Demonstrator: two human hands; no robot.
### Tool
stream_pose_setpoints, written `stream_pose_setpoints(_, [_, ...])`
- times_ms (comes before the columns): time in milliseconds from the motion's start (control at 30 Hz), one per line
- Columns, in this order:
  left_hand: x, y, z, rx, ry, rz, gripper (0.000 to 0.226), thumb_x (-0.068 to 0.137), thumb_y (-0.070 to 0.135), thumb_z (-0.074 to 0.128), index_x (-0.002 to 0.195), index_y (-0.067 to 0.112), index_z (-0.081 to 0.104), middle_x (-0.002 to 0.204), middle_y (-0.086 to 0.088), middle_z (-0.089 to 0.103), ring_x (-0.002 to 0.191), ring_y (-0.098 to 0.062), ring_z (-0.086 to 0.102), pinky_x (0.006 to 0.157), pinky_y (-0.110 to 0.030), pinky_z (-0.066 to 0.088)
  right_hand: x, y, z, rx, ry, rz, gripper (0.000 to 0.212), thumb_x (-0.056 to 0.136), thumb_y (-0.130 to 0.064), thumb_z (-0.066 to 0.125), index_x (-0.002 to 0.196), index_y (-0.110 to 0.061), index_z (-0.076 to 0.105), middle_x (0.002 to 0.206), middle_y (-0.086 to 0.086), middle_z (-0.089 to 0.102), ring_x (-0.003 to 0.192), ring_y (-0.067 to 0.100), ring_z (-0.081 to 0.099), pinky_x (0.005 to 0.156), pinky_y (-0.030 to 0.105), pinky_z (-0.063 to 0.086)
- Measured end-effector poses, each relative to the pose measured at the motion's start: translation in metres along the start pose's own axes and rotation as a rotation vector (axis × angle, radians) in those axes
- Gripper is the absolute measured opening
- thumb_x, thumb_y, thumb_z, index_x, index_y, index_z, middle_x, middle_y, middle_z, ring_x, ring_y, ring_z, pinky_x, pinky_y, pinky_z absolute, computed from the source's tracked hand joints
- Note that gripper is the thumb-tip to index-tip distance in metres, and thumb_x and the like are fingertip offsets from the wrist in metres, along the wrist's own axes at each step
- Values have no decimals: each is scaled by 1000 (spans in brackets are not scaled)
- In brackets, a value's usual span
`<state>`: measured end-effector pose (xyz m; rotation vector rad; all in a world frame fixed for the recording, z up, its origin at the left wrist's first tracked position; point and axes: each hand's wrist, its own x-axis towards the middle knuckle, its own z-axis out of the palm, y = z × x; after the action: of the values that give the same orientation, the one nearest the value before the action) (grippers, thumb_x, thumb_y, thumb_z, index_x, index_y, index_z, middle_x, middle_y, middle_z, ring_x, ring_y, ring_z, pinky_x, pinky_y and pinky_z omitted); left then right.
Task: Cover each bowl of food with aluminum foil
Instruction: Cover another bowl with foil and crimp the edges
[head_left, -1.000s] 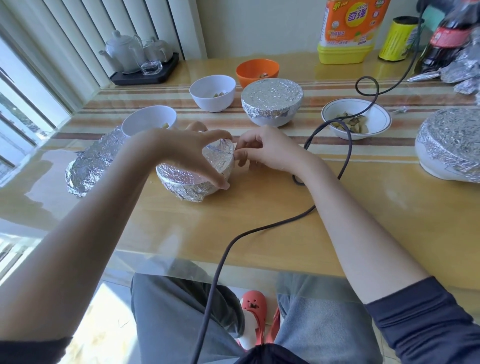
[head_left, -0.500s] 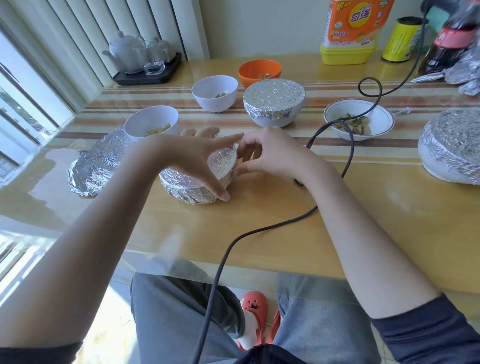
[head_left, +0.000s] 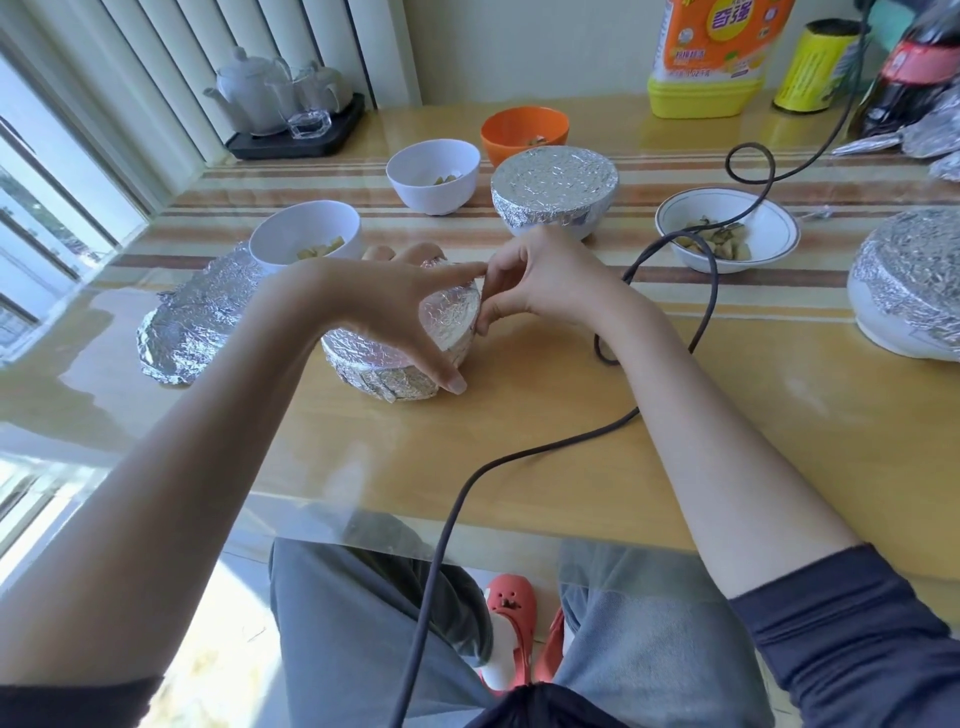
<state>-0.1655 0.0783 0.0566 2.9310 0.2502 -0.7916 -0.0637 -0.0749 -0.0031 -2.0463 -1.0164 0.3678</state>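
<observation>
Between our hands, our left hand (head_left: 384, 301) cups the foil-covered bowl (head_left: 400, 353) while our right hand (head_left: 530, 280) pinches its rim foil, which we judge could tear if we tug too hard.

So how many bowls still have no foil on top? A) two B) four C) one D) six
B: four stand open with food showing, the orange bowl, the small white bowl, the white bowl by the left hand, and the rimmed white bowl.
</observation>
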Motion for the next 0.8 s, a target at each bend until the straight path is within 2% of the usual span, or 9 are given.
stream_pose_setpoints(67, [1, 1, 0, 15, 24, -7, 118, 54, 65, 82, 139, 68, 1, 155, 21, 5, 146, -22, 5, 115, -53, 18, -2, 2, 1, 34, -15, 26, 20, 62, -26, 88, 73, -14, 76, 66, -2, 69, 64, 7, 60, 61, 25, 46])
stream_pose_setpoints(200, [4, 9, 4, -10, 86, -121, 119, 52, 78, 72, 145, 60, 0, 158, 6, 9, 145, -35, 15, 113, -51, 21, -18, -1, -5, -28, -126, 50, 12, 77, -27, 79, 81, -17, 74, 74, -3, 71, 71, 11, 65, 63, 17, 46])
stream_pose_setpoints(267, [4, 14, 5, -47, 76, -196, 134, 39, 90, 63, 148, 54, -6, 161, 0, 0, 146, -38, 13, 115, -53, 20, -28, -5, -8, -103, -144, 55, 12, 75, -30, 79, 81, -22, 73, 76, -5, 69, 69, 8, 61, 62, 21, 45])
stream_pose_setpoints(367, [-2, 12, -3, 2, -12, -188, 148, 23, 90, 54, 140, 52, -29, 161, -9, -19, 148, -38, 10, 117, -52, 14, -45, -9, -2, -202, -120, 106, 31, 67, -45, 82, 84, -26, 67, 76, -10, 60, 67, 4, 54, 59, 23, 43])
stream_pose_setpoints(433, [-5, 6, -9, 66, -33, -117, 143, 25, 88, 56, 127, 57, -39, 157, -7, -30, 149, -38, 0, 119, -56, 9, -56, -12, 8, -268, -63, 122, 48, 62, -56, 81, 91, -27, 58, 78, -12, 57, 72, 7, 55, 61, 28, 45])
stream_pose_setpoints(533, [-2, -2, -7, 126, -62, -14, 143, 34, 74, 78, 122, 67, -34, 152, 10, -36, 142, -31, -30, 115, -65, -1, -60, -16, 25, -398, 76, 54, 61, 67, -63, 74, 105, -26, 45, 76, -16, 48, 76, 12, 51, 60, 31, 36])
stream_pose_setpoints(633, [2, -3, 1, 133, -65, 27, 144, 45, 57, 91, 121, 72, -30, 157, 11, -30, 144, -27, -28, 116, -64, 1, -55, -19, 34, -474, 165, -43, 54, 79, -55, 68, 116, -22, 44, 78, -12, 47, 73, 14, 46, 60, 30, 32])
stream_pose_setpoints(733, [3, -3, 2, 139, -37, 31, 141, 49, 55, 91, 119, 72, -30, 159, 10, -24, 147, -26, -23, 117, -63, 5, -54, -15, 35, -444, 209, -106, 41, 85, -42, 68, 112, -17, 52, 79, -10, 48, 72, 15, 46, 60, 30, 34])
stream_pose_setpoints(800, [3, -3, 1, 143, -36, 25, 142, 50, 54, 91, 123, 70, -30, 160, 9, -24, 147, -27, -23, 117, -62, 5, -53, -11, 35, -409, 237, -132, 29, 87, -32, 67, 107, -15, 56, 79, -6, 52, 73, 19, 52, 60, 31, 37])
